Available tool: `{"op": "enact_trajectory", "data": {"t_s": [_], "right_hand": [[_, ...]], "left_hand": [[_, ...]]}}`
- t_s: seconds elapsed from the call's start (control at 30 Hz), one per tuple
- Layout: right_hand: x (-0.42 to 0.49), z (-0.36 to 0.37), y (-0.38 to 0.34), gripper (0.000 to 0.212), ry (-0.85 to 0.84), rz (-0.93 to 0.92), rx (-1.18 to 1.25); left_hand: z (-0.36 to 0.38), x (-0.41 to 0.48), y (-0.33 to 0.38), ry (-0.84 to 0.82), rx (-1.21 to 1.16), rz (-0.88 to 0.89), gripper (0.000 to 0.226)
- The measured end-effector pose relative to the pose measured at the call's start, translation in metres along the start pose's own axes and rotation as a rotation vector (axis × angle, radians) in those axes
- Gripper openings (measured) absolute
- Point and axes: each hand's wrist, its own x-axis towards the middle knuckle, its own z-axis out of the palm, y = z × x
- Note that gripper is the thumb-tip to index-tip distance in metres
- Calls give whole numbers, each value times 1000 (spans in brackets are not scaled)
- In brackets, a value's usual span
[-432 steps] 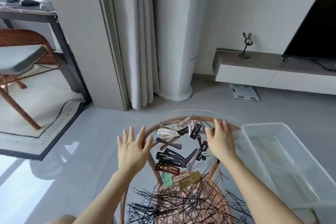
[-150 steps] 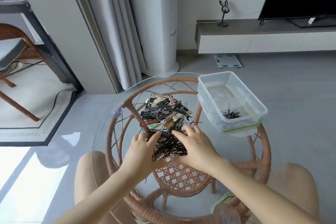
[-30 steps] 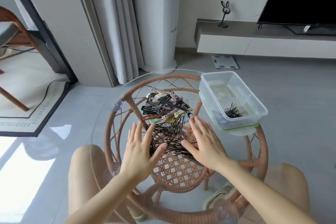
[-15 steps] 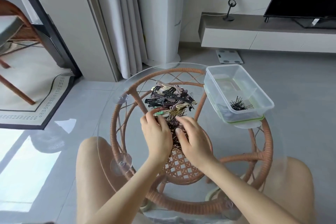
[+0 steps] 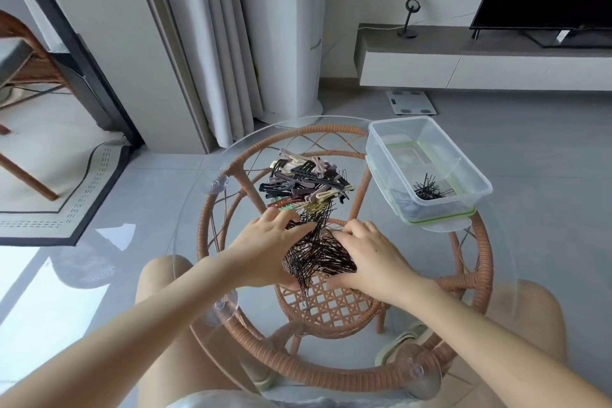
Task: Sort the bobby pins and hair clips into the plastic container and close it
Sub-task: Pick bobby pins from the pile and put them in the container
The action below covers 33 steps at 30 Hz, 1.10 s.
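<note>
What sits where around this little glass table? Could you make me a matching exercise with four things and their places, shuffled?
Things:
1. hair clips
2. bobby pin pile
3. plastic container
4. bathroom scale

Places:
A. on the floor, in front of the TV shelf
B. cupped between the left hand and the right hand
C. at the right edge of the glass table, with a few bobby pins inside
D. heaped mid-table, beyond the hands

Pairs: 1-D, 2-B, 3-C, 4-A
</note>
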Motion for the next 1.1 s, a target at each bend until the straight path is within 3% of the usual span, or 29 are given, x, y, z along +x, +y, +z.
{"op": "enact_trajectory", "data": {"t_s": [0.17, 0.33, 0.53, 0.73, 0.9, 0.97, 1.1], "right_hand": [[10, -7, 3, 38, -18, 14, 106], [12, -8, 10, 23, 38, -25, 147], [9, -18, 19, 22, 90, -45, 158], [5, -34, 31, 24, 132, -83, 132], [0, -56, 38, 26, 155, -94, 137], [-3, -68, 40, 26, 172, -99, 155], [-7, -93, 50, 21, 219, -80, 187]], "left_hand": [[-5, 16, -2, 47, 38, 50, 91], [-9, 19, -5, 135, 0, 29, 63], [-10, 21, -4, 188, -53, 2, 43], [-9, 23, -3, 111, -117, 0, 36], [-1, 17, -2, 189, 65, 124, 14], [4, 16, -4, 177, 160, 159, 28], [2, 13, -4, 187, 223, 199, 31]]}}
